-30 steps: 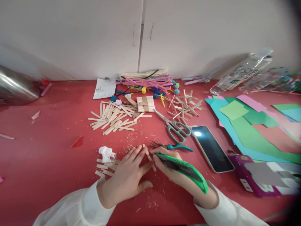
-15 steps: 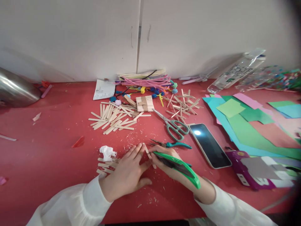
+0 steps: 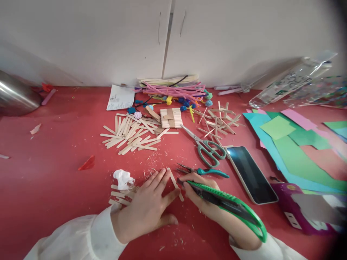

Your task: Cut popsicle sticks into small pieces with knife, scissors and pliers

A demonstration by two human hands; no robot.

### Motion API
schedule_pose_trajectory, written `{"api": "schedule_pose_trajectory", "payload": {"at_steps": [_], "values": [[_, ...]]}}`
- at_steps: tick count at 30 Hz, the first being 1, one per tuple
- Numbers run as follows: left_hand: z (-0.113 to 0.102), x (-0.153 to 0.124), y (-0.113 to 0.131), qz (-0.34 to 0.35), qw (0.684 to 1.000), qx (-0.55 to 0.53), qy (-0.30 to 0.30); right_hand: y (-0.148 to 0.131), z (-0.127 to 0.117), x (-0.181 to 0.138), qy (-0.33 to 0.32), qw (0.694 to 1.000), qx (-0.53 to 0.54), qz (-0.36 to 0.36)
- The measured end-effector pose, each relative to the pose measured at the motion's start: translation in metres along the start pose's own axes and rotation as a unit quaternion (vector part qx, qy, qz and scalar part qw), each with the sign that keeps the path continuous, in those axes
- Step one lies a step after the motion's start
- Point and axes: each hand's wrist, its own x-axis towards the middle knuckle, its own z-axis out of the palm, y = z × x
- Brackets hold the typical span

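A green utility knife lies along my right hand, whose fingers are closed around its front end. Its tip is close to a single wooden craft stick lying flat on the red table. My left hand rests palm down with fingers stretched out, its index and middle fingertips touching the stick's upper end and the thumb spread below. Part of the stick is hidden under the left index finger. Several craft sticks and a crumpled white piece lie beside the left hand. Wood shavings are scattered around.
Pliers, scissors and a phone lie beyond and right of my right hand. Piles of craft sticks, pipe cleaners and coloured paper cover the back and right. A metal container stands left.
The right hand with the utility knife has moved right, slightly away from the craft stick, and the knife's tail has swung right. The left hand stays on the stick. The view has shifted a little.
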Motion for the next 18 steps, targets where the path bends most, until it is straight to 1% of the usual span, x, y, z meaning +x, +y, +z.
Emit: {"api": "schedule_pose_trajectory", "payload": {"at_steps": [4, 10, 15, 18], "values": [[0.0016, -0.0002, 0.0007, 0.002, 1.0, 0.01, 0.011, -0.0015, 0.0029, -0.0007, -0.006, 1.0, -0.003, -0.012], [0.0013, 0.0002, 0.001, 0.004, 1.0, 0.02, 0.021, -0.0066, 0.0008, 0.0013, 0.0, 0.999, -0.012, -0.036], [0.0012, 0.0003, 0.001, 0.009, 0.999, 0.017, 0.027, -0.004, 0.0041, 0.0015, 0.001, 0.999, -0.015, -0.036], [0.0003, 0.0003, 0.0019, 0.005, 1.0, 0.009, 0.022, -0.0022, 0.0072, 0.0017, -0.013, 0.999, -0.01, -0.046]]}}
